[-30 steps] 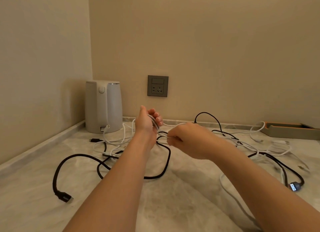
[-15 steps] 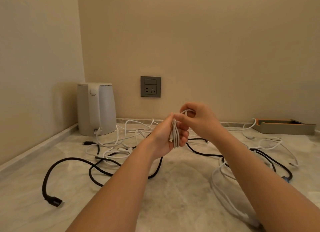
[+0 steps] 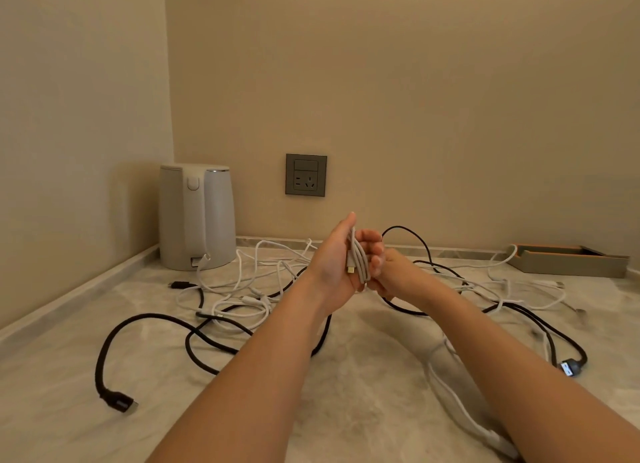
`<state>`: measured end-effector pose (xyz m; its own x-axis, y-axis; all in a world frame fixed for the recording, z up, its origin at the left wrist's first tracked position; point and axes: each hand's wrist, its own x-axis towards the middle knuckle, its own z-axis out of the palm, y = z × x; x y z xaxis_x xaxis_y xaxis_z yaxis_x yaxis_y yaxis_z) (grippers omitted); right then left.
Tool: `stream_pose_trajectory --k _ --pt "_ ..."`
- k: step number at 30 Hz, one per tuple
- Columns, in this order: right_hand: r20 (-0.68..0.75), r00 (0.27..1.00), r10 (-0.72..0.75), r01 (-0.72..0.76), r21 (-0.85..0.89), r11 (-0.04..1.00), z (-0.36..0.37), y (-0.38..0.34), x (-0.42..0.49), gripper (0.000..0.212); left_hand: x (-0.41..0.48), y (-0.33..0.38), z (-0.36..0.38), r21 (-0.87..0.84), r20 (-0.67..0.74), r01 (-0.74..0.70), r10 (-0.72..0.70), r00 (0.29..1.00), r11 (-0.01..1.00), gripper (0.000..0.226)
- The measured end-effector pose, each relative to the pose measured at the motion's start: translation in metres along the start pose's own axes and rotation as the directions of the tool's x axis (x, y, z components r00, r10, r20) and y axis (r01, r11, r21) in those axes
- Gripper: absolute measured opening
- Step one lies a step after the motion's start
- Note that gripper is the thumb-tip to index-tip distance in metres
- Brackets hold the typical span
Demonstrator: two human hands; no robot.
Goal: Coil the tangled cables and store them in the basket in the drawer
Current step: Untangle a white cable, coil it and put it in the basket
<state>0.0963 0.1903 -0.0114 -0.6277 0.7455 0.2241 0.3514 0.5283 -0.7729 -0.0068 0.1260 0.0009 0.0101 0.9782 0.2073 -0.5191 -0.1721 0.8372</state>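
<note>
My left hand [image 3: 334,254] is raised palm-up in front of me, thumb pointing up and fingers bent over a small coil of white cable [image 3: 360,260] that lies across the palm, its gold-tipped plug hanging near the heel of the hand. My right hand [image 3: 393,275] sits just below and to the right of it, touching it, curled closed on the coil's lower end; its fingertips are mostly hidden behind the left hand. Beyond and to the left of my left hand a loose tangle of thin white cables [image 3: 263,272] spreads over the pale marble worktop [image 3: 363,376]. Under my left forearm a thick black braided cable [image 3: 145,319] loops out to a dark plug far down to the left. Right of my right forearm a second black cable [image 3: 540,327] runs to a blue-tipped plug, and a white cable [image 3: 450,390] trails beneath that forearm. Far left of my hands a white electric kettle [image 3: 195,216] stands in the corner, a grey wall socket [image 3: 306,175] is above them, and a shallow grey tray with an orange edge [image 3: 568,261] lies far right.
</note>
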Motion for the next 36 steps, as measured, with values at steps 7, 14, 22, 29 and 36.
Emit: stream_pose_trajectory --k 7,14,22,29,36 --pt "0.251 0.962 0.106 0.048 -0.541 0.839 0.006 -0.032 -0.017 0.044 -0.001 0.02 -0.023 -0.125 -0.218 -0.171 0.141 0.966 0.977 0.044" --pt "0.27 0.962 0.036 0.204 -0.802 0.562 0.008 -0.062 -0.035 0.031 0.0 0.023 -0.034 -0.1 -0.334 -0.158 0.117 0.935 0.982 0.047" --pt "0.197 0.949 -0.247 0.302 -0.798 0.522 0.002 -0.068 -0.04 0.039 -0.001 0.019 -0.026 0.025 -0.385 -0.179 0.175 0.906 0.984 0.046" --pt "-0.105 0.88 -0.463 0.329 -0.568 0.755 0.003 -0.049 -0.024 0.019 -0.008 0.009 -0.019 0.409 -0.152 0.049 0.015 0.988 0.911 0.05" --pt "-0.128 0.952 -0.28 0.255 -0.183 0.95 -0.013 -0.027 -0.012 0.03 -0.008 0.009 -0.018 0.387 0.038 0.184 -0.214 0.976 0.904 0.085"
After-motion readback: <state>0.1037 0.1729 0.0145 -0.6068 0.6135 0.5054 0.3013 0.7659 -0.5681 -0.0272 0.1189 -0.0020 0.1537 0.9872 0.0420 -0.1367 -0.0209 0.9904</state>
